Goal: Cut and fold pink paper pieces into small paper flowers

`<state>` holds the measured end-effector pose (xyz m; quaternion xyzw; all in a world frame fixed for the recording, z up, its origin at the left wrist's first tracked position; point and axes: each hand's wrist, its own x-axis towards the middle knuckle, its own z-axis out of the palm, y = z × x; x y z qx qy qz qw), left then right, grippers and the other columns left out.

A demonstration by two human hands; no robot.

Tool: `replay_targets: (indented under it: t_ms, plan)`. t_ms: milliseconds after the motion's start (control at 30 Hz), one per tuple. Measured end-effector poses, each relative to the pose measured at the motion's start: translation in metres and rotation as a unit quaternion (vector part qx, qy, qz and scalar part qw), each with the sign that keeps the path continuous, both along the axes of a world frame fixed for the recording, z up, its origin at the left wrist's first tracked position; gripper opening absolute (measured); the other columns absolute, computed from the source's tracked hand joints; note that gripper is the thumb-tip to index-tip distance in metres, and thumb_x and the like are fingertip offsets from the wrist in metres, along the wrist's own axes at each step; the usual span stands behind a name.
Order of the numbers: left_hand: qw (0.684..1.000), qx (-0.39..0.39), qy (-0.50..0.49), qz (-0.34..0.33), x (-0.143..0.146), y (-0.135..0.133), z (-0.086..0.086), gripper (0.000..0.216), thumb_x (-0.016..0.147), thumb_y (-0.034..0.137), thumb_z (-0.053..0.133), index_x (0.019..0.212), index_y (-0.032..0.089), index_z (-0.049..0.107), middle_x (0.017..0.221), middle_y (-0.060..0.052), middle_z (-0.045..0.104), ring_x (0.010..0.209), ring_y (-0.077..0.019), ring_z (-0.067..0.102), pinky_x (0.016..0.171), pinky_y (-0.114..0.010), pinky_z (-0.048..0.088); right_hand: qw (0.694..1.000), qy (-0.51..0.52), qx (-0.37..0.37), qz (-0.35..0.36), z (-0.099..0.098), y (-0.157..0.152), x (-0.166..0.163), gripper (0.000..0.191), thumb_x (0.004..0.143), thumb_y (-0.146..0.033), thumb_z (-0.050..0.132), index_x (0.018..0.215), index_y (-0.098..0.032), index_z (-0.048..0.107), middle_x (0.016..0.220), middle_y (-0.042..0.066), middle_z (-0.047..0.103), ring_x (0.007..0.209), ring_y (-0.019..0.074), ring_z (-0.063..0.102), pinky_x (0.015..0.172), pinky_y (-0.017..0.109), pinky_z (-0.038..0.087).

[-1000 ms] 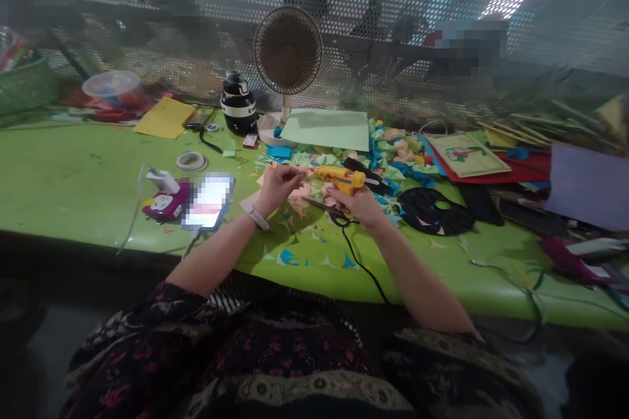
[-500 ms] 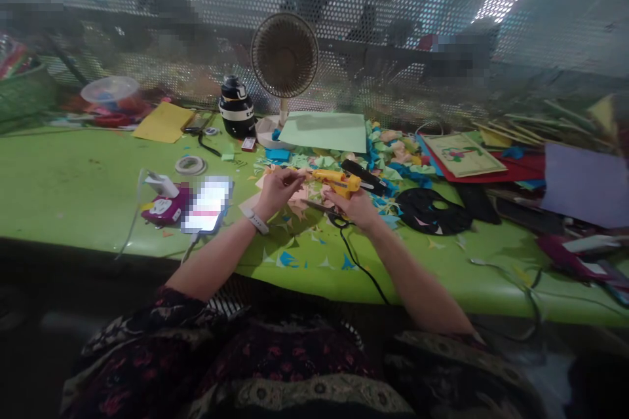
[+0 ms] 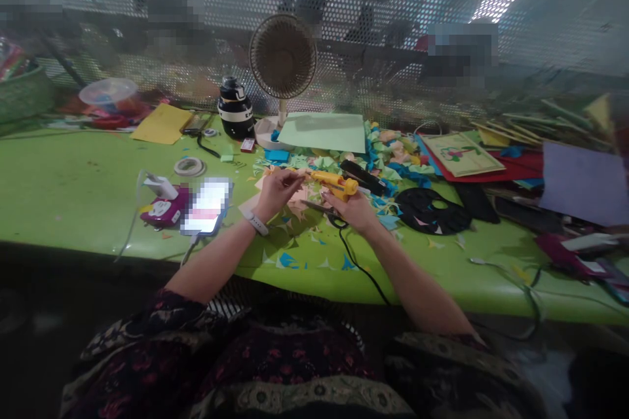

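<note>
My right hand (image 3: 351,208) is wrapped round the grip of a yellow glue gun (image 3: 335,181), whose nozzle points left. A black cord runs from below that hand over the table edge. At the nozzle tip, the fingers of my left hand (image 3: 281,190) are pinched together; what lies between them is too small to make out. Scissors (image 3: 319,207) lie beneath my hands among peach paper pieces (image 3: 297,198). Just behind the glue gun rests a black stapler-like object (image 3: 362,177).
On the green table (image 3: 98,177), a phone (image 3: 206,206), purple box (image 3: 170,208) and tape roll (image 3: 190,166) lie left. Behind stand a black bottle (image 3: 236,111) and fan (image 3: 284,55). Paper scraps (image 3: 393,144) and a black palette-shaped piece (image 3: 425,213) lie right of centre.
Both hands keep nearly the same pose. The glue gun has dipped and shifted very slightly with my right hand; the view has moved a little.
</note>
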<state>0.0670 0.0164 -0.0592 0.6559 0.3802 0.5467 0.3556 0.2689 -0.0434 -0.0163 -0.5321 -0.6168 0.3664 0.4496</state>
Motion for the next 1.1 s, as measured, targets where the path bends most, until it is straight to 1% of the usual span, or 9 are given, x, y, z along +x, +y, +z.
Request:
replay_targets:
  t_ms: [100, 267, 333, 433, 600, 833, 967, 1100]
  plan:
    - [1.0, 0.004, 0.002, 0.005, 0.0, 0.001, -0.002, 0.044, 0.081, 0.062, 0.07, 0.081, 0.018, 0.068, 0.073, -0.006, 0.071, 0.068, -0.0189, 0.071, 0.066, -0.031, 0.058, 1.0, -0.001, 0.017, 0.003, 0.003, -0.002, -0.002, 0.034, 0.072, -0.048, 0.072, 0.093, -0.02, 0.069, 0.1, 0.01, 0.075, 0.096, 0.0291, 0.07, 0.09, 0.043, 0.057]
    - [1.0, 0.016, 0.02, 0.003, -0.002, 0.003, -0.006, 0.043, 0.082, 0.061, 0.068, 0.082, 0.018, 0.068, 0.074, -0.006, 0.071, 0.068, -0.0188, 0.071, 0.064, -0.031, 0.057, 0.999, -0.028, 0.02, 0.002, 0.006, -0.005, -0.001, 0.031, 0.076, -0.046, 0.07, 0.093, -0.02, 0.07, 0.097, 0.011, 0.075, 0.097, 0.0304, 0.07, 0.088, 0.043, 0.058]
    - [0.999, 0.021, 0.035, 0.008, -0.002, 0.003, -0.006, 0.042, 0.083, 0.06, 0.068, 0.082, 0.018, 0.069, 0.074, -0.006, 0.071, 0.068, -0.0186, 0.07, 0.063, -0.03, 0.057, 0.999, -0.038, 0.022, -0.003, 0.005, -0.004, 0.0, 0.031, 0.076, -0.045, 0.069, 0.095, -0.02, 0.069, 0.099, 0.011, 0.075, 0.097, 0.0301, 0.07, 0.089, 0.044, 0.057]
    - [0.998, 0.035, 0.052, 0.021, -0.003, 0.002, -0.004, 0.04, 0.084, 0.058, 0.067, 0.08, 0.019, 0.068, 0.073, -0.005, 0.07, 0.066, -0.018, 0.069, 0.061, -0.029, 0.054, 0.999, -0.036, 0.033, -0.005, 0.001, -0.002, 0.001, 0.034, 0.076, -0.047, 0.07, 0.097, -0.02, 0.068, 0.103, 0.012, 0.075, 0.098, 0.0299, 0.07, 0.092, 0.044, 0.056]
    - [0.997, 0.043, 0.062, 0.026, -0.002, -0.003, 0.005, 0.039, 0.084, 0.057, 0.067, 0.076, 0.019, 0.067, 0.07, -0.005, 0.068, 0.064, -0.0179, 0.067, 0.057, -0.028, 0.049, 0.998, -0.05, 0.033, -0.017, -0.004, 0.0, 0.003, 0.041, 0.075, -0.054, 0.072, 0.097, -0.02, 0.07, 0.104, 0.012, 0.075, 0.102, 0.0301, 0.069, 0.093, 0.043, 0.056]
    - [0.996, 0.05, 0.067, 0.032, -0.001, -0.006, 0.01, 0.042, 0.081, 0.061, 0.068, 0.074, 0.02, 0.068, 0.069, -0.004, 0.067, 0.062, -0.0172, 0.062, 0.058, -0.029, 0.047, 0.996, -0.075, 0.035, -0.015, -0.008, 0.002, 0.006, 0.04, 0.077, -0.052, 0.069, 0.1, -0.02, 0.071, 0.107, 0.012, 0.075, 0.102, 0.0303, 0.069, 0.097, 0.045, 0.054]
    - [0.993, 0.066, 0.085, 0.045, -0.001, -0.007, 0.012, 0.042, 0.083, 0.061, 0.065, 0.072, 0.021, 0.068, 0.067, -0.004, 0.066, 0.061, -0.0168, 0.06, 0.057, -0.029, 0.046, 0.996, -0.082, 0.042, -0.004, -0.012, 0.005, 0.008, 0.043, 0.079, -0.053, 0.067, 0.107, -0.021, 0.071, 0.114, 0.01, 0.073, 0.108, 0.0291, 0.066, 0.104, 0.045, 0.05]
    - [0.992, 0.073, 0.091, 0.046, -0.001, -0.009, 0.014, 0.043, 0.085, 0.061, 0.063, 0.071, 0.021, 0.067, 0.065, -0.003, 0.065, 0.059, -0.016, 0.057, 0.057, -0.029, 0.045, 0.993, -0.101, 0.053, -0.007, -0.015, 0.006, 0.009, 0.043, 0.081, -0.052, 0.065, 0.107, -0.019, 0.071, 0.11, 0.011, 0.073, 0.11, 0.0282, 0.066, 0.106, 0.044, 0.049]
